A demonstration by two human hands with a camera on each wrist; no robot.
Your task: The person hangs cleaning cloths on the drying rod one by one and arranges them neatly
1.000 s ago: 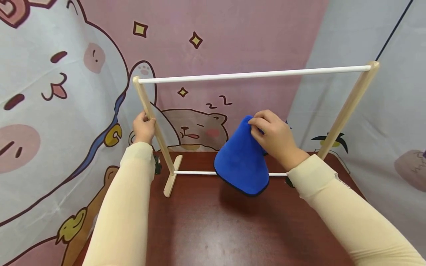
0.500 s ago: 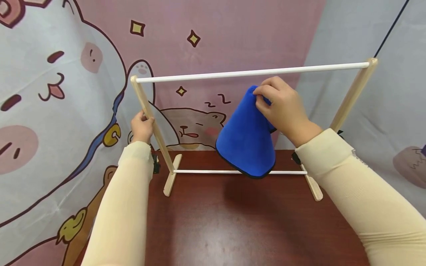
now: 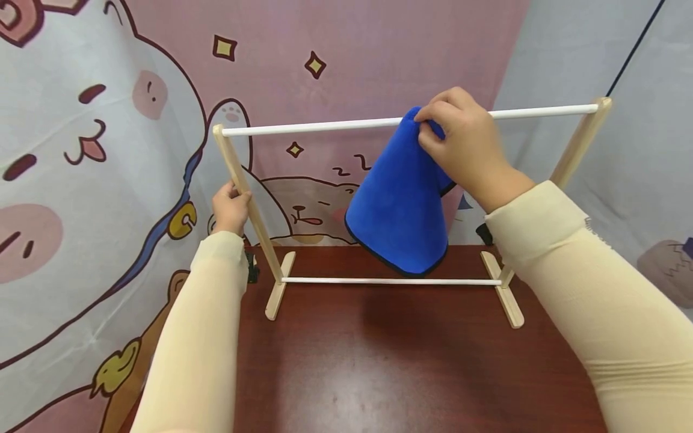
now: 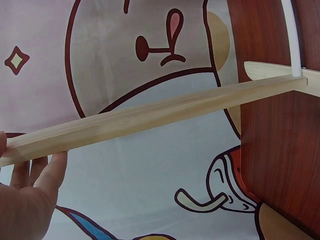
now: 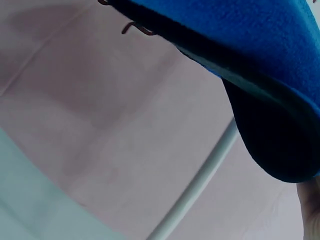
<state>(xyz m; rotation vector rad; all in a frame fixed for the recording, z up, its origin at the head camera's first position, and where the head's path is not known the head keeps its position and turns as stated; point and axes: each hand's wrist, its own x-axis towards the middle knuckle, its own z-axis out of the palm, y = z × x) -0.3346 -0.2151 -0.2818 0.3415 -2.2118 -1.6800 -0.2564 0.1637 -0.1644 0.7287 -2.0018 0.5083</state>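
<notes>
In the head view, the right hand (image 3: 462, 141) pinches the blue cloth (image 3: 400, 204) near its top corner between thumb and fingers. The cloth hangs down from that grip, mostly below and to the left of the hand, widening toward a dark-edged lower rim; another fold of it shows just under the palm. The pinched corner sits level with the white upper rod (image 3: 308, 126) and covers a stretch of it; whether cloth and rod touch cannot be told. The cloth's lowest corner ends just above the line of the lower rod (image 3: 352, 281). The left hand (image 3: 231, 210), well apart from the cloth, grips the left wooden post (image 3: 254, 216) partway up. The rack stands on a reddish-brown table (image 3: 346, 361), before a cartoon-printed backdrop (image 3: 379, 54).

In the left wrist view, the fingers of the left hand lie against the underside of the post, with a bit of the thumb at the frame's edge on the other side.

In the right wrist view, the cloth fills the upper right, its dark underside curling downward, and the upper rod runs behind it. Only a sliver of skin shows at the right edge, below the cloth.
</notes>
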